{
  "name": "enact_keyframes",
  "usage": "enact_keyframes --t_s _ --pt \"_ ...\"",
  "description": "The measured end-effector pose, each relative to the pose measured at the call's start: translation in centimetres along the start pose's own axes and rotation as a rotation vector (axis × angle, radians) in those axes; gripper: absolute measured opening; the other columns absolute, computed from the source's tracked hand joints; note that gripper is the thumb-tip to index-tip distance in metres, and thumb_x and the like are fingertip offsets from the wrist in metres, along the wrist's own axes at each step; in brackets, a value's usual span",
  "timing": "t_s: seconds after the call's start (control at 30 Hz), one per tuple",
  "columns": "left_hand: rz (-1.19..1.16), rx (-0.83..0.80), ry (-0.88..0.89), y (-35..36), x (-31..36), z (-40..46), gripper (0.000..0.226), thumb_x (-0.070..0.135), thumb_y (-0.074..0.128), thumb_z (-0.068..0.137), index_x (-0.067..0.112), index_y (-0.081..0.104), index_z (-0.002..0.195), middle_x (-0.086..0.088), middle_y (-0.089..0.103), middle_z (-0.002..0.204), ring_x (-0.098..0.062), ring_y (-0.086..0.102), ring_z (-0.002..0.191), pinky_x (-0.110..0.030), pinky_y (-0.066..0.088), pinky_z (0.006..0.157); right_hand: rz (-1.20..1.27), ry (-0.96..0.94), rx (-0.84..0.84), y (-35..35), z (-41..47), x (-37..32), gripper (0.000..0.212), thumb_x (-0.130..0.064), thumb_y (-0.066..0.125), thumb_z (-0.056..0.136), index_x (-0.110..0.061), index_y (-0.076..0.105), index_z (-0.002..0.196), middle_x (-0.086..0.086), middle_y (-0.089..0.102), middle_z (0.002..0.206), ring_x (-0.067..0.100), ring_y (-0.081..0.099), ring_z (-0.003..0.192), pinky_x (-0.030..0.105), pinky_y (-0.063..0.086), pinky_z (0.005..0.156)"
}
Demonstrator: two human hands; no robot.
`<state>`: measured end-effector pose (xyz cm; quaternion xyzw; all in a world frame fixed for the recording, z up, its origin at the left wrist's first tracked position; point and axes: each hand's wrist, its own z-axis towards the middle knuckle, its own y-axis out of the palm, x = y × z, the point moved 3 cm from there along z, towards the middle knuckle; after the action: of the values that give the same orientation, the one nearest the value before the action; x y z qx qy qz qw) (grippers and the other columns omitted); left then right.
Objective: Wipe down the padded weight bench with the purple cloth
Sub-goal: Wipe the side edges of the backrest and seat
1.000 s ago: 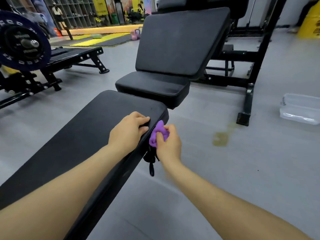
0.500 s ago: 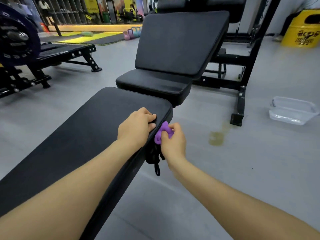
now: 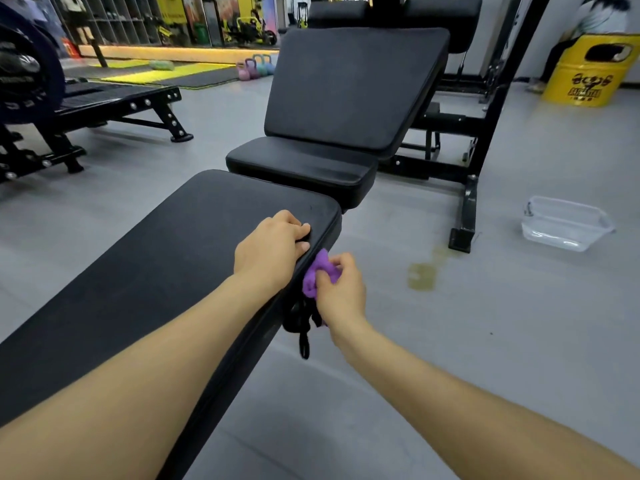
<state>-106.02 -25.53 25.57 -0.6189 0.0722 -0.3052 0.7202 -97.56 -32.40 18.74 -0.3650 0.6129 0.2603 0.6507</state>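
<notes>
Your left hand [image 3: 272,249] lies on the top of the padded weight bench [image 3: 156,271], near its far right corner, with the fingers curled over the edge of the pad; it holds nothing but presses on the bench. Your right hand [image 3: 341,291] is just beside the right side of the same pad, and it is closed around the purple cloth [image 3: 317,271], which is bunched into a small ball. The cloth touches the side edge of the pad, a little below your left fingers. Under the cloth a black strap [image 3: 303,327] hangs down from the frame of the bench toward the grey floor [image 3: 450,341].

Behind this pad stands a second black bench [image 3: 343,98] with a raised backrest and a short seat. On the floor to the right you can see a yellowish stain [image 3: 422,275] and, farther right, a clear plastic container [image 3: 566,223]. A yellow drum [image 3: 588,71] stands at the far right, and some kettlebells [image 3: 254,67] are in the background.
</notes>
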Motion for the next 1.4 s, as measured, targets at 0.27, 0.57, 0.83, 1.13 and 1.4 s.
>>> enact_keyframes --t_s 0.27,0.57,0.83,1.13,1.4 --pt "-0.026 0.019 -0.025 0.6 -0.5 0.4 0.033 0.034 0.046 0.097 0.029 0.054 0.128 0.011 0.050 0.126 -0.015 0.049 0.114 -0.029 0.036 0.070 -0.066 0.007 0.129 -1.0 2.6 -2.3 0.012 -0.008 0.042 0.093 -0.017 0.048 0.095 -0.007 0.049 0.081 0.017 0.047 0.072 0.024 0.035 0.065" --pt "-0.057 -0.003 -0.039 0.5 -0.4 0.4 0.033 0.034 0.046 0.097 0.024 0.054 0.127 0.007 0.050 0.126 -0.016 0.049 0.115 -0.028 0.034 0.072 -0.079 0.049 0.070 -1.8 2.7 -3.0 0.018 -0.003 0.042 0.086 -0.020 0.045 0.080 -0.004 0.049 0.073 0.018 0.047 0.059 0.026 0.036 0.049" --pt "0.010 0.020 -0.025 0.3 0.1 -0.1 0.033 0.026 0.047 0.097 0.022 0.056 0.129 0.004 0.050 0.130 -0.019 0.050 0.119 -0.033 0.044 0.087 -0.005 -0.174 0.060 0.0 -0.9 -0.3 0.011 -0.009 0.043 0.088 -0.018 0.046 0.086 0.006 0.059 0.092 0.024 0.055 0.081 0.038 0.047 0.072" --pt "0.120 0.022 -0.066 -2.3 -0.9 -10.0 0.029 0.022 0.051 0.095 0.025 0.059 0.123 0.005 0.050 0.127 -0.023 0.052 0.112 -0.039 0.047 0.086 0.030 -0.148 0.108 -0.4 -1.9 -0.8 0.011 -0.010 0.045 0.090 -0.019 0.046 0.085 0.000 0.057 0.085 0.018 0.054 0.075 0.025 0.041 0.066" --pt "0.125 0.086 -0.113 -3.0 -3.7 -17.5 0.033 0.028 0.051 0.095 0.029 0.056 0.127 0.012 0.051 0.125 -0.016 0.053 0.111 -0.031 0.044 0.081 0.003 -0.277 0.046 2.4 -8.4 1.5 0.012 -0.010 0.042 0.087 -0.022 0.045 0.082 0.002 0.061 0.097 0.021 0.058 0.084 0.033 0.046 0.066"
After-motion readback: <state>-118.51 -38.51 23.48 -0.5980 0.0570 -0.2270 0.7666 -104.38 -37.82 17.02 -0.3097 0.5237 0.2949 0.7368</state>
